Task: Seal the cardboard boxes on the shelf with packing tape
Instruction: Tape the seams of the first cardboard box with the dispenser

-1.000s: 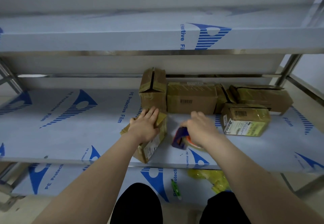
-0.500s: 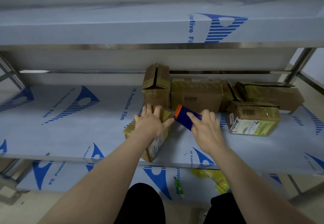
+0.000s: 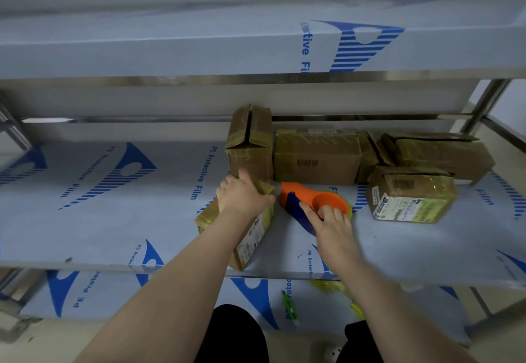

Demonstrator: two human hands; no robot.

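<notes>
Tape dispenser in right grip, beside box

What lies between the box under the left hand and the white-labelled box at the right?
The orange tape dispenser, held by the right hand, seen in the head view.
</notes>
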